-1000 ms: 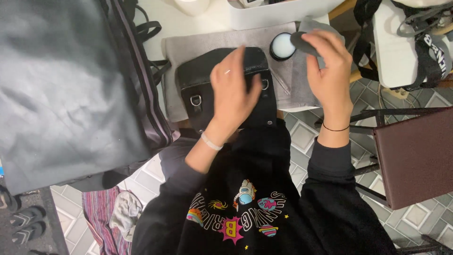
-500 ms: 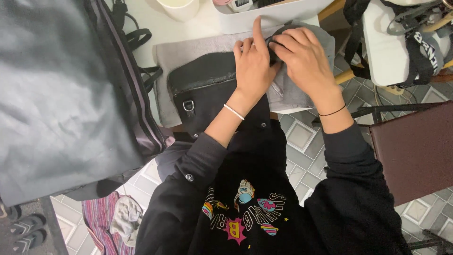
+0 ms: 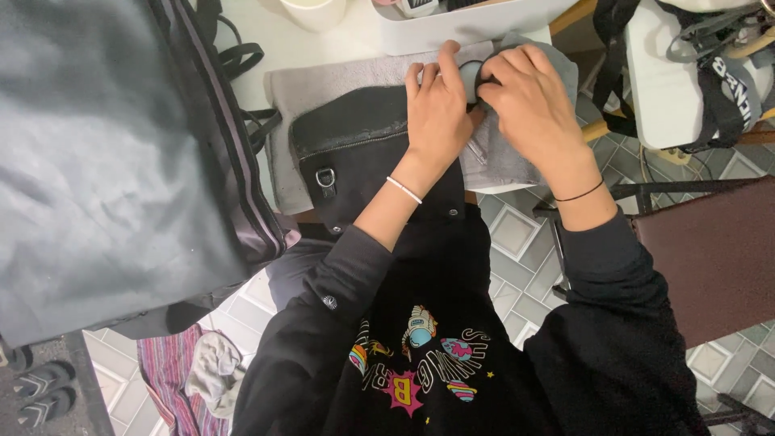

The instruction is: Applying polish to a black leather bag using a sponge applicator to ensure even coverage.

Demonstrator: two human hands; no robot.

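A black leather bag (image 3: 355,149) lies on a grey towel (image 3: 339,81) spread over a white table (image 3: 250,28). My left hand (image 3: 436,117) rests over the bag's right end, its fingers up against a small round tin (image 3: 470,81) with a pale inside. My right hand (image 3: 529,105) meets it from the right and curls over the tin's dark lid (image 3: 487,69). Both hands hide most of the tin, and I cannot tell if the lid is seated. Each wrist wears a thin band.
A large grey and black bag (image 3: 121,153) fills the left side. A white box (image 3: 468,28) and a white cup (image 3: 313,12) stand behind the towel. A brown chair (image 3: 710,258) is at the right, with a white stool with straps (image 3: 686,73) behind it. Sandals (image 3: 44,391) lie on the tiled floor.
My right hand has brought the dark lid down onto the tin. My left hand slid from the middle of the bag up to the tin, and the two hands now touch.
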